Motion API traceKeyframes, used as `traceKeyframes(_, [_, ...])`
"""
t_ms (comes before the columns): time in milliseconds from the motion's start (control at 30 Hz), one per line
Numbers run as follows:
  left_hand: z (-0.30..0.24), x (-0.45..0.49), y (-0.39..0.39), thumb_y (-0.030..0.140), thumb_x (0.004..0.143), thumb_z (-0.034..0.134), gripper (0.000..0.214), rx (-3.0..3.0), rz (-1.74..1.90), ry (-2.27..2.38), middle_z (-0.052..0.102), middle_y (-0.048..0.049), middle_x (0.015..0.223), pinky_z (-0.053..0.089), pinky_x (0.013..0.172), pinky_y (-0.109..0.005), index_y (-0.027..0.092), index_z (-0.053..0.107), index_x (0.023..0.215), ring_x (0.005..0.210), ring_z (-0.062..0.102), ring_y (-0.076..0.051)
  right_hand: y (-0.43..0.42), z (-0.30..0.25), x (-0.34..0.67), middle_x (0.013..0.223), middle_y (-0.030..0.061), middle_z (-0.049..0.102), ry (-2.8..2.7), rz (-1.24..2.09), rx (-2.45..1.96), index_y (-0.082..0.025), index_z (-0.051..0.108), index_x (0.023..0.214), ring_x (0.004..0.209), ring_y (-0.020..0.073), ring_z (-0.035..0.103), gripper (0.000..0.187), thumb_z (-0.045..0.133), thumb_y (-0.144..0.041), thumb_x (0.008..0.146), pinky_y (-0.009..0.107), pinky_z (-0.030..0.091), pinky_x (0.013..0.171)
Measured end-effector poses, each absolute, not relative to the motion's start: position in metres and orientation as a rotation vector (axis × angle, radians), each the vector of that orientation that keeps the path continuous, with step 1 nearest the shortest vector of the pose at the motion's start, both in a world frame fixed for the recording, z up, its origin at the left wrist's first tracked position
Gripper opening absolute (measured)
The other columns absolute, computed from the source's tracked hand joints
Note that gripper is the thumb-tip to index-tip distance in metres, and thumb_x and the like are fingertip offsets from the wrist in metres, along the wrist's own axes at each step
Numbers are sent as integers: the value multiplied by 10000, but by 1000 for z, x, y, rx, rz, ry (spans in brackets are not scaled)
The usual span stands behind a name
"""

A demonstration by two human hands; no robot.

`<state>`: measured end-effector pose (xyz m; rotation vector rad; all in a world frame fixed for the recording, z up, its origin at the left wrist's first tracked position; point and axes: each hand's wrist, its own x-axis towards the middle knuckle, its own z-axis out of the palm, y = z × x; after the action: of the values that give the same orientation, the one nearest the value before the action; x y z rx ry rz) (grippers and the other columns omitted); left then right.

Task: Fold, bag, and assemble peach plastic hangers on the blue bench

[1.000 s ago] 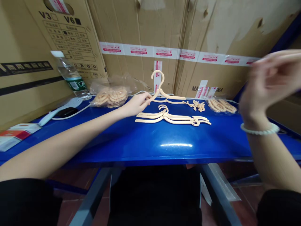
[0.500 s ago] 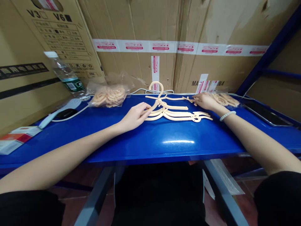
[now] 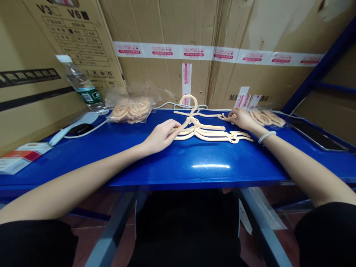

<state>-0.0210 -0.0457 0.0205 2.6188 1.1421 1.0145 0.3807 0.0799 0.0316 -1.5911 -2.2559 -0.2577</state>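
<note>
My left hand [image 3: 161, 136] is closed on the left arm of a beige clothes hanger [image 3: 210, 126], whose hook stands up toward the back. Under and in front of it, more beige hangers [image 3: 213, 138] lie stacked on the blue table [image 3: 172, 167]; hook-shaped ends show at their right. Farther right, my right hand [image 3: 241, 118] pinches a slim beige curved piece [image 3: 224, 117] at the table's back. Its far end is hidden by my fingers. Another beige hanger part [image 3: 210, 115] lies behind the held hanger, close to that piece.
Clear bags of beige parts lie at the left [image 3: 132, 110] and right [image 3: 267, 116]. A water bottle [image 3: 83, 87], a pale blue handled item [image 3: 69, 128], a dark mouse-like object [image 3: 81, 129] and a small box [image 3: 23, 157] stand left. A phone [image 3: 317, 136] lies right. Cardboard [image 3: 164, 70] walls the back.
My right fingers now pinch a curved piece that was among small parts at the back. My left hand keeps its hold on the hanger. The view has shifted slightly.
</note>
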Motion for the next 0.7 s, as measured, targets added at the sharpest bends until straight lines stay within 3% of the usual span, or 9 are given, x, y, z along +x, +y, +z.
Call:
traceKeyframes(167, [20,-23,-46,325,1033,450,219,2621,1081,1100,682,-78,1024,519,868,-338,191,621,1057,931,651,-211,57,54,368,860,88,696,-2089,-142,-1399,-210,682,807,891,279,653,92,715,-286,844,425,519,835])
traceKeyframes(300, [17,-24,-44,312,1032,477,198,2628,1139,1043,684,-75,996,519,837,-328,181,625,1037,903,650,-206,19,71,355,757,25,665,-1862,346,-1166,-226,659,888,706,212,650,273,842,-386,764,353,534,637])
traceKeyframes(467, [13,-24,-43,279,1036,491,182,2642,1193,958,687,-77,989,515,817,-310,164,631,1029,882,646,-192,-22,78,339,759,43,707,-1792,864,-1046,-192,748,938,646,192,676,469,971,-441,608,355,605,620])
traceKeyframes(700, [10,-24,-43,253,1031,503,162,2655,1214,933,669,-71,961,506,808,-300,157,634,1027,871,641,-189,-21,71,329,771,73,723,-1798,917,-1085,-164,738,747,682,180,683,413,1001,-434,579,299,619,588])
